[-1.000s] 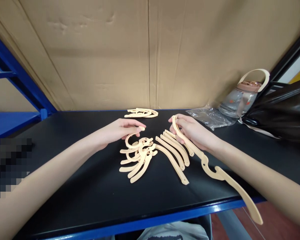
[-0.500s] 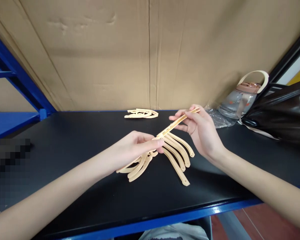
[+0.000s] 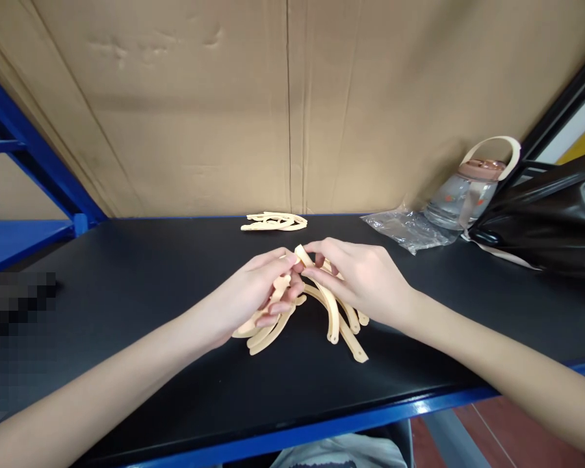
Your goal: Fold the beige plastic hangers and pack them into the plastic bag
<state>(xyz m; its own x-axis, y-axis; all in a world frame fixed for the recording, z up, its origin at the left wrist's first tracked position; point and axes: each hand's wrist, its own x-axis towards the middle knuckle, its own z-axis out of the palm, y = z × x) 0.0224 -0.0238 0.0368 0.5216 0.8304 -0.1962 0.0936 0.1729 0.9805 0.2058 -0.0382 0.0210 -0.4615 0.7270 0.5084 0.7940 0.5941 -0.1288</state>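
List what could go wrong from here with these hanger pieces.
The curved hanger arm is held near its upper end by the right hand, so it might pivot out of line with the hooked hanger piece in the left hand. Loose hanger arms lie close below on the black tabletop, so a lowered hand could nudge them.

The right hand (image 3: 363,276) hides bits of curved sticks (image 3: 351,318) — the black thing (image 3: 546,218) at right is cut off.
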